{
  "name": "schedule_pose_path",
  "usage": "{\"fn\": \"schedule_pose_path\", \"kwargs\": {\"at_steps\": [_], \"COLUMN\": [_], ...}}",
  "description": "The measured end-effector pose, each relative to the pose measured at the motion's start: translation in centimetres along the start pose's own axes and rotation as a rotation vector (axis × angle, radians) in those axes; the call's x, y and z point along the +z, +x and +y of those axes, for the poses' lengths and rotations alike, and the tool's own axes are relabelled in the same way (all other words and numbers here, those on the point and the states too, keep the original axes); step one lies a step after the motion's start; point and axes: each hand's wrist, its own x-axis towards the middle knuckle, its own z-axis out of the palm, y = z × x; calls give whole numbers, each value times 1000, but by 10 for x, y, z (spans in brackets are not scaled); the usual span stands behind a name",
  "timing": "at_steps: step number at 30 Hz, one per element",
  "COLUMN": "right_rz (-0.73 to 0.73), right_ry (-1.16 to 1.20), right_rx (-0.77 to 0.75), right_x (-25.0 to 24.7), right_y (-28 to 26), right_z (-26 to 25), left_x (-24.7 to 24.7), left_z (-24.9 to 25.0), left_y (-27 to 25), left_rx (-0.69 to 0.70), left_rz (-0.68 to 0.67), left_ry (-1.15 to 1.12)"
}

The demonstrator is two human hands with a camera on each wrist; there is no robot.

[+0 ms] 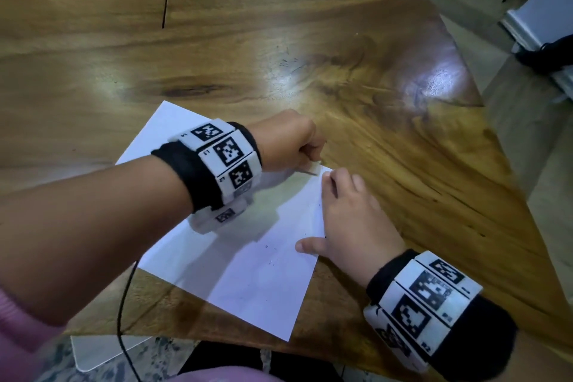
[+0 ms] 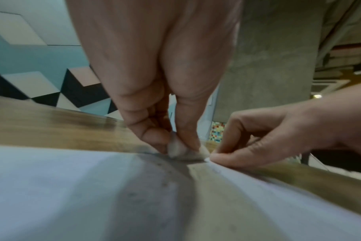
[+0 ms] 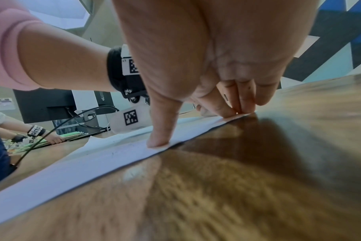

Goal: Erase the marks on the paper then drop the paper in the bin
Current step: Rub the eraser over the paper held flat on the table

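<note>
A white sheet of paper (image 1: 248,257) lies flat on the wooden table (image 1: 310,56), with a few faint dark marks (image 1: 269,248) near its middle. My left hand (image 1: 288,143) pinches a small white eraser (image 2: 185,150) and presses it on the paper's far right corner. My right hand (image 1: 350,220) lies flat with straight fingers (image 3: 233,107) and thumb (image 3: 159,138) pressing the sheet's right edge (image 3: 113,156) down. The two hands almost touch at that corner. No bin is in view.
The table's front edge (image 1: 186,335) runs just under the paper, and its right edge (image 1: 496,139) drops to the floor. A thin black cable (image 1: 124,304) hangs from my left wrist. Another person's hands (image 3: 52,138) work at a table beyond, near a monitor (image 3: 43,104).
</note>
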Motion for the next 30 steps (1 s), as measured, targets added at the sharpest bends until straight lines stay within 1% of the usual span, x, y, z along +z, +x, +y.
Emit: {"fn": "schedule_pose_path", "kwargs": {"at_steps": [3, 4, 5, 8, 10, 12, 15, 17, 20, 21, 23, 26, 27, 28, 30], "right_rz": [-4, -6, -6, -12, -17, -20, -17, -23, -29, -31, -33, -44, -49, -50, -51], "right_ry": [2, -1, -6, -17, -24, -25, -25, -34, -44, -52, -62, -66, -66, -67, -73], "right_rx": [7, 8, 10, 11, 11, 9, 6, 7, 11, 11, 11, 16, 17, 16, 16], "right_x": [0, 0, 0, 1, 0, 0, 0, 0, -1, -1, -2, -4, -4, -5, -5], "right_y": [0, 0, 0, 1, 1, 1, 0, 0, 1, 1, 0, -1, -1, -1, 0], "right_z": [1, 1, 1, 1, 1, 1, 1, 1, 0, 0, -1, -2, -2, -2, -3], "left_x": [-7, -9, -9, -5, -1, 3, 4, 3, 3, 4, 4, 1, 1, 0, 0], "left_z": [-7, -8, -7, 1, 6, 5, 1, 1, 5, 6, 4, -4, -6, -7, -6], "left_y": [-13, -15, -13, 0, 4, -1, -12, -11, -1, -1, -6, -19, -21, -20, -14], "left_rx": [-26, -33, -31, -8, -2, 1, 12, 9, -2, -4, -2, 1, 1, 0, -7], "left_rz": [-175, -190, -174, -49, 2, -20, -122, -99, 6, 22, -2, -115, -125, -112, -26], "left_ry": [27, 26, 19, -3, 2, 11, 21, 8, -24, -27, -6, 38, 43, 41, 14]}}
